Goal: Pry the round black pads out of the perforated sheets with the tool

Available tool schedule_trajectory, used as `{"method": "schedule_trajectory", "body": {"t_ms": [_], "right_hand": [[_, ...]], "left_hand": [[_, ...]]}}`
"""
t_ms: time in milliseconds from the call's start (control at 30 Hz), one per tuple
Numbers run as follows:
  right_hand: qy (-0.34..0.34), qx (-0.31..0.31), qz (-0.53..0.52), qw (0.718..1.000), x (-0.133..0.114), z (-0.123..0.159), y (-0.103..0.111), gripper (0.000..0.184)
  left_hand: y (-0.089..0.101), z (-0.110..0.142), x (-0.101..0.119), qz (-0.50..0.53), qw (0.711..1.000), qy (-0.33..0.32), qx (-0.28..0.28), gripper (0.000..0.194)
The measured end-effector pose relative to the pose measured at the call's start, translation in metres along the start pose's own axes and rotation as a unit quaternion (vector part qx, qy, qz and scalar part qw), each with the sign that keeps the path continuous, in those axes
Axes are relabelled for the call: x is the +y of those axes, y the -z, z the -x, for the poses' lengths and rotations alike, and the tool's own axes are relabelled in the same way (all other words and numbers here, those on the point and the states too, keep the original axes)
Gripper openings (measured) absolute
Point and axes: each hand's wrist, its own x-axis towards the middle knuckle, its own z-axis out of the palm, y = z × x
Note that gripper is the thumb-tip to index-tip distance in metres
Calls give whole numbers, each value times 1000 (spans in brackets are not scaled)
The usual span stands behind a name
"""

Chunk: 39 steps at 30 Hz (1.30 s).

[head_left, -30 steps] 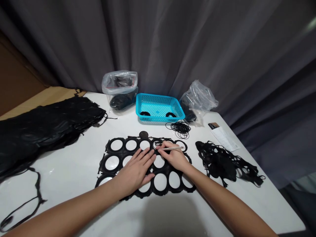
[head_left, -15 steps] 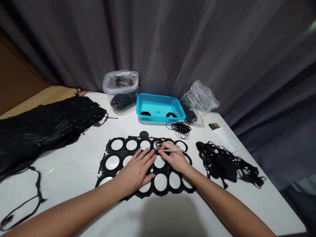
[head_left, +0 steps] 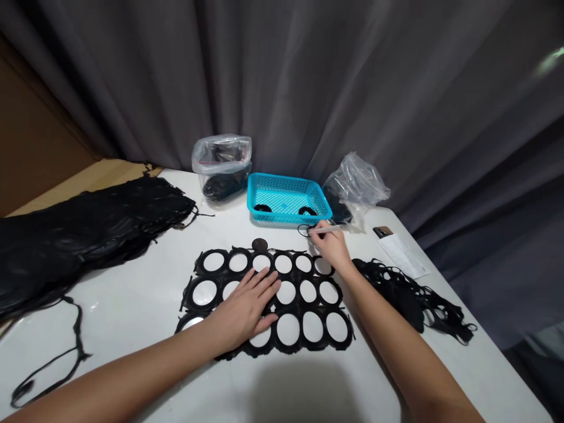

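Observation:
My left hand (head_left: 247, 302) lies flat with fingers spread on a black rubber sheet (head_left: 298, 308) that has rows of large round holes. My right hand (head_left: 332, 247) is closed around a thin white stick-like tool (head_left: 328, 230), whose exact kind I cannot make out. It is beyond the sheet's far right corner, at the small pile of thin black rings (head_left: 303, 231), most of which it hides. Whether a ring is between the fingertips I cannot tell. A small dark round tab (head_left: 259, 244) sticks out from the sheet's far edge.
Behind the sheet stands a blue plastic basket (head_left: 286, 218) with black rings inside, between two clear plastic bags (head_left: 222, 155) (head_left: 359, 179). Stacked black sheets (head_left: 88, 229) fill the left side. Tangled black scraps (head_left: 409, 299), a paper (head_left: 403, 255) and a dark, brown-ended object (head_left: 382, 232) lie right.
My right hand has moved from the sheet's far row, away and to the right, to the ring pile with the white tool. The dark loops at the far-row hole are gone. My left hand stays put.

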Motion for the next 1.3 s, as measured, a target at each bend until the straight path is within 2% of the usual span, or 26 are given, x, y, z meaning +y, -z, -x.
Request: {"method": "schedule_trajectory", "body": {"t_ms": [100,233,333,500,633,833,900,1000,1100,1167,1233,1300], "right_hand": [[-38,-115,-124,985,-25,23,-18,22],[-18,-216,-196,956,-57,53,-39,17],[20,-231,-200,952,-67,62,-47,15],[45,-230,-184,954,-68,64,-51,14],[61,-225,-159,959,-68,65,-52,15],[51,-225,-174,957,-68,64,-53,14],[70,-220,-153,961,-69,67,-53,14],[163,-215,-76,960,-71,75,-55,13],[281,-221,19,934,-67,72,-57,9],[279,-179,67,941,-58,54,-54,11],[203,-79,100,971,-46,28,-48,19],[124,13,101,987,-38,4,-41,19]], "left_hand": [[7,8,-7,-6,999,22,23,59],[11,23,-17,-45,997,46,31,52],[9,29,-19,-42,998,46,31,53],[6,30,-19,-30,998,48,39,54],[5,29,-18,-32,998,47,41,54],[4,30,-18,-42,997,49,34,53],[4,30,-18,-43,997,49,30,53],[2,30,-17,-50,997,56,30,53],[0,30,-17,-60,996,62,33,54],[-2,31,-17,-59,995,65,36,53],[-4,31,-17,-55,995,70,39,52],[-4,31,-18,-48,996,72,38,52]]}}
